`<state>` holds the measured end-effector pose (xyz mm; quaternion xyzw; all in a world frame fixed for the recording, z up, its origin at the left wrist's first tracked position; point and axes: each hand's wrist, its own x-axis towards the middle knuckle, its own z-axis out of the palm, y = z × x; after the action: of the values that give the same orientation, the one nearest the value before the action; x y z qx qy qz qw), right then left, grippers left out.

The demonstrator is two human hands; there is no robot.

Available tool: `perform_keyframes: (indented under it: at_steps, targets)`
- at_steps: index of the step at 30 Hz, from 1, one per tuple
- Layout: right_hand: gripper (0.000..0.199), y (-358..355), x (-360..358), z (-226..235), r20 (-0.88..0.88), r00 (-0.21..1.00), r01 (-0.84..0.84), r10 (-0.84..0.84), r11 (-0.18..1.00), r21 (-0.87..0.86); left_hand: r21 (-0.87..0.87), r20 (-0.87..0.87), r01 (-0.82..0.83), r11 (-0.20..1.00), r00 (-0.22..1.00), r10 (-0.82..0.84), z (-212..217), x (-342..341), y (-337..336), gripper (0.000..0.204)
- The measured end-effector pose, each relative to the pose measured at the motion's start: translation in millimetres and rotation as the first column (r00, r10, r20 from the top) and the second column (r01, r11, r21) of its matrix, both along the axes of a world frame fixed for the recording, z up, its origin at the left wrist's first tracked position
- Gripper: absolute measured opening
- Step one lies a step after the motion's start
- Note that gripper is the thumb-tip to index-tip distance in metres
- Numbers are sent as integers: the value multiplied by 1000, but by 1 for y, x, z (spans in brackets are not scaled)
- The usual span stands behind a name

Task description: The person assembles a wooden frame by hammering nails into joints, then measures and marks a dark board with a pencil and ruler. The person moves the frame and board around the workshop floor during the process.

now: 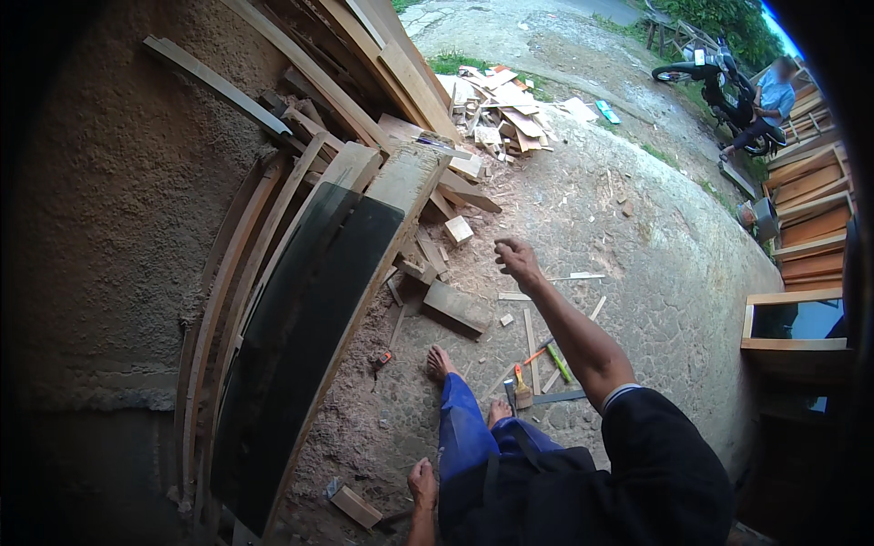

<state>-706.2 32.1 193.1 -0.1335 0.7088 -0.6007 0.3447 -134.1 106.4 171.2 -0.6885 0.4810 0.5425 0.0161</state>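
Observation:
My right hand is stretched forward in the middle of the view, over the littered ground. Its fingers are bent but apart, and I see nothing in them. Low beside my left leg hangs my left hand, fingers loosely curled in, with nothing showing in it. To the left of both hands, a long dark panel with a glassy look lies along a thick wooden beam. Neither hand touches the panel. On the ground near my left hand lies a wooden block.
Stacked boards lean along the left wall. Offcuts are heaped ahead. By my feet lie a paintbrush, a green-handled tool, thin strips and a squared block. Far right, a person sits by a motorcycle.

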Motion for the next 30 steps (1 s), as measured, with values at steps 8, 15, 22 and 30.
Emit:
perform_keyframes:
  at_steps: [8,15,22,30]
  targets:
    - [45,-156,-136,47,62,934,351,-352,936,25,-193,-80,103,976,989,-121,44,-44,-93,39]
    - [53,-204,-167,14,74,930,350,-360,929,121,-206,-164,192,960,960,-227,90,-93,-177,36]
    - [22,-225,-178,-4,135,899,412,-417,909,65,-232,-154,275,933,937,-314,93,-110,-216,38]
    - [13,-234,-189,12,126,880,466,-459,884,-36,-228,-239,181,957,942,-235,87,-128,-228,36]
